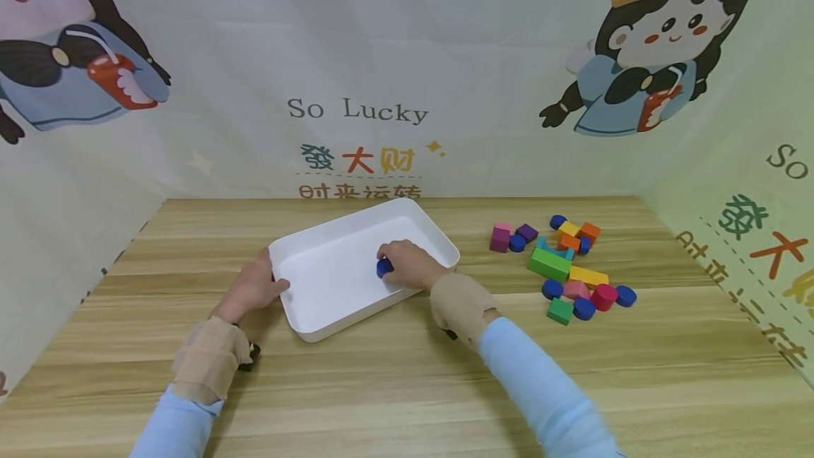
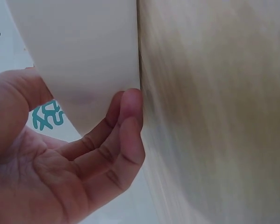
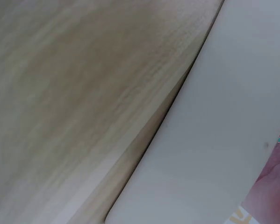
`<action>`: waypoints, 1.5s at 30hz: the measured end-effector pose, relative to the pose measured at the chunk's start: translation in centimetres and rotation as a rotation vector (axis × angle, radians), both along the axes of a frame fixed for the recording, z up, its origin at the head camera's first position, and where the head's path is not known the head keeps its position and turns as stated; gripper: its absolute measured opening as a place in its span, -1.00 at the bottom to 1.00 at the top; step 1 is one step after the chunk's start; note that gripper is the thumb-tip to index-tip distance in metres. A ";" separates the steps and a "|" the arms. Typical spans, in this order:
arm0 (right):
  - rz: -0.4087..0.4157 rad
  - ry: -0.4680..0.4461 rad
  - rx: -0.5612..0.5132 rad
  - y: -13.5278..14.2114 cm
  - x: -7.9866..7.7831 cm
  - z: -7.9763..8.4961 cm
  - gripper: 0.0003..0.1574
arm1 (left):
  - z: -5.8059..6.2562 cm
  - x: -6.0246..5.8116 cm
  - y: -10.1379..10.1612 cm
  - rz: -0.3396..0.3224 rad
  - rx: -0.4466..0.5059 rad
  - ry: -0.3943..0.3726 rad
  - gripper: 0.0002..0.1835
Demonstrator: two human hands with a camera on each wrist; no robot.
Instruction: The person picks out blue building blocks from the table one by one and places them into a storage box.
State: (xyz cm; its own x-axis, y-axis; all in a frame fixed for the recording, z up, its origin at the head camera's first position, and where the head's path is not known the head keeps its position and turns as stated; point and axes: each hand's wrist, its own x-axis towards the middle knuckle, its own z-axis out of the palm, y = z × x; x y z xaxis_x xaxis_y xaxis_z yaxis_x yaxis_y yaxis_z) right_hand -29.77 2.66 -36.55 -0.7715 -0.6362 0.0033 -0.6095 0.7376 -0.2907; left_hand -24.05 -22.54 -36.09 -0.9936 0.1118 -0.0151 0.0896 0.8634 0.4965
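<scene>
A white rectangular tray (image 1: 343, 316) sits slightly turned on the wooden table. My left hand (image 1: 253, 284) grips its left end, the thumb over the rim and the fingers curled against the outer wall, as the left wrist view shows with the hand (image 2: 83, 158) on the tray wall (image 2: 83, 51). Inside the tray, toward its right part, my right hand (image 1: 410, 265) holds a blue round block (image 1: 384, 268) low over the tray floor. In the right wrist view the tray wall (image 3: 200, 130) hides most of that hand, and the block is out of sight.
To the tray's right lies a loose group of coloured blocks, among them a green block (image 1: 550, 264), a yellow block (image 1: 588, 276), a red cylinder (image 1: 603, 297) and a purple block (image 1: 499, 238). A printed cloth (image 1: 356, 55) stands behind the wooden table (image 1: 381, 394) and along its sides.
</scene>
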 end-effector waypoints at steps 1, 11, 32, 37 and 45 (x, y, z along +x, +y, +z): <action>-0.001 -0.002 0.003 -0.1 0.0 0.0 -0.58 | 0.0 0.0 0.0 0.000 0.000 -0.002 -0.36; -0.032 0.001 0.033 -0.5 0.1 -0.2 -0.55 | 0.0 0.0 0.1 0.018 -0.010 -0.038 -0.34; -0.017 -0.036 -0.036 1.3 0.4 0.2 -0.49 | -0.1 -0.1 0.0 0.014 -0.005 -0.029 -0.32; -0.017 -0.013 -0.065 2.3 0.5 0.7 -0.52 | -0.2 -0.1 -0.1 0.013 -0.003 -0.026 -0.34; 0.029 0.100 -0.157 4.2 0.6 1.4 -0.60 | -0.1 -0.1 0.0 0.022 0.011 -0.044 -0.35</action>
